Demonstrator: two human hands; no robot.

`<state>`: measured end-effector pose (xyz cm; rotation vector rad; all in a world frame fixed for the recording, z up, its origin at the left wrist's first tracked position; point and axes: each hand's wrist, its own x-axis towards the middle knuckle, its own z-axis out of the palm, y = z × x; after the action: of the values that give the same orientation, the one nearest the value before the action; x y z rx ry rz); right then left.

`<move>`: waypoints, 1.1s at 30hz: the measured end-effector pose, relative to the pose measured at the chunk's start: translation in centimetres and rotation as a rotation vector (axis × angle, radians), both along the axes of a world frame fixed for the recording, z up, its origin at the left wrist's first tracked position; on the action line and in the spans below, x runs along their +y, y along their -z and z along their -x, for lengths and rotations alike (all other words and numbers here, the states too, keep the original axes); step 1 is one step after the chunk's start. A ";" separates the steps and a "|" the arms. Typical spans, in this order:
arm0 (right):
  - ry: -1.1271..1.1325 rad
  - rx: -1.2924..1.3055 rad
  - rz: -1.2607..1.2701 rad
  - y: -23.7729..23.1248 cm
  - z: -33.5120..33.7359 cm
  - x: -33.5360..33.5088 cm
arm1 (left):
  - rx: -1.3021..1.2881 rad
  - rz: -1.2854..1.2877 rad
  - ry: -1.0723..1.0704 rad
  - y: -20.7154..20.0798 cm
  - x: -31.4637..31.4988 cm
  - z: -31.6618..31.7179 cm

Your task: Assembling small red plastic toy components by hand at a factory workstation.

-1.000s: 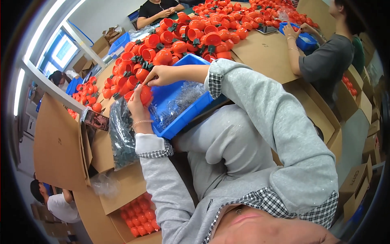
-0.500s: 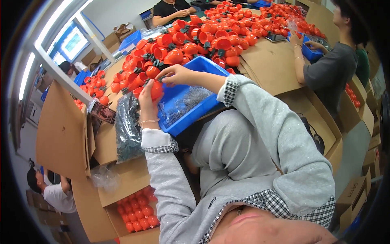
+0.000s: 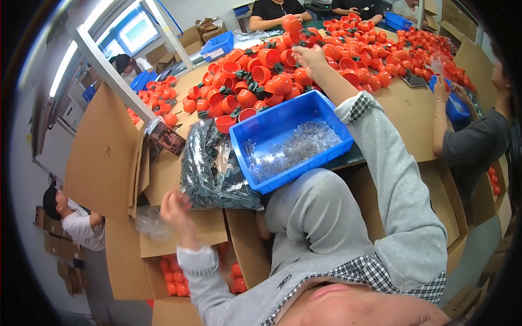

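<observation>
Head view: the hands have been parted since the earlier frames, where an orange cup was held by both over the tray's left side. Now the right hand (image 3: 311,60) is stretched over the pile (image 3: 277,84), fingers loosely spread, no hold on anything seen. Just beyond its fingertips a blurred cup (image 3: 292,24) is seen above the pile; whether it is touched cannot be told. The left hand (image 3: 176,211) has been drawn down left, over a carton flap (image 3: 187,233); it is motion-blurred, so its grip cannot be told. The tray (image 3: 307,167), blue, is now left uncovered, metallic bits (image 3: 307,142) shown inside; it is set between knee (image 3: 321,201) and pile. A bag (image 3: 215,171) of dark green parts is placed between left hand and pile. Some cups are hidden by the right forearm; packed orange pieces (image 3: 175,278) are partly covered by the left sleeve (image 3: 201,269). A phone (image 3: 167,138) is propped left of the bag.
</observation>
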<state>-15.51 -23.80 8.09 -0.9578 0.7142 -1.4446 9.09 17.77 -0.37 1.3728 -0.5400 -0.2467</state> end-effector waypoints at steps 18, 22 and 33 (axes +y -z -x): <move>-0.860 1.499 1.330 10.5 -10.0 10.4 | -0.100 -1.330 -0.625 21.3 16.7 -2.9; -0.840 1.378 1.385 11.2 -8.8 10.3 | -0.067 -1.471 -0.752 20.1 15.1 -3.1; -1.122 1.216 1.145 9.1 -8.5 12.6 | 0.157 -1.499 -0.639 20.5 16.3 -7.4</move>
<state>-6.96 -11.19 -0.98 -2.6254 -0.0703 0.0240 16.53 34.10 -20.84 2.8391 0.3955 -0.2187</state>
